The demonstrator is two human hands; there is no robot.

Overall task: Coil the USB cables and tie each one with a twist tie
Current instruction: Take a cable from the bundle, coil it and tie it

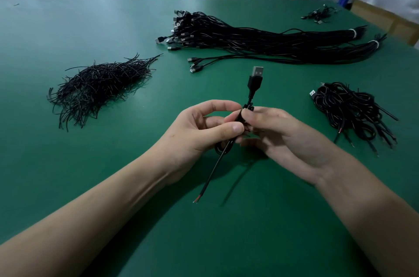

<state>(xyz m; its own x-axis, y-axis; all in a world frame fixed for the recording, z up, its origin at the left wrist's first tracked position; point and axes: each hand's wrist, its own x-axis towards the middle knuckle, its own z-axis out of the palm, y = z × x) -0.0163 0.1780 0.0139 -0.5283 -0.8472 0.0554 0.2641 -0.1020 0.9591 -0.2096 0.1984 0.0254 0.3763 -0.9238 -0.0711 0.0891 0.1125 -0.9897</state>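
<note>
Pinching a black USB cable point(255, 83) between them, both hands meet above the middle of the green table point(68, 27), closer to its near edge than its far one. The left hand point(201, 133) closes its thumb and curled fingers on the gathered part of the cable from the left. The right hand point(281, 138) grips the same spot from the right, its fingertips touching those of the left hand. The cable's plug stands upright above the fingers, metal end up. Below the hands a small loop of the cable shows. One loose tail hangs down toward the near edge and ends in bared wire tips, one of them red. Whether a tie is already round the coil cannot be told, since the fingers cover that spot.

A loose heap of black twist ties point(99, 88) lies toward the left side of the table, well apart from the hands. Toward the far edge, right of centre, lies a long bundle of straight cables point(272, 45). Its plugs fan out to the left and its other ends are bound with pale bands near the right edge. A few single cables lie just in front of it. Near the right edge sits a pile of coiled cables point(349, 111). A smaller clump of cables point(319, 14) lies at the far right corner.
</note>
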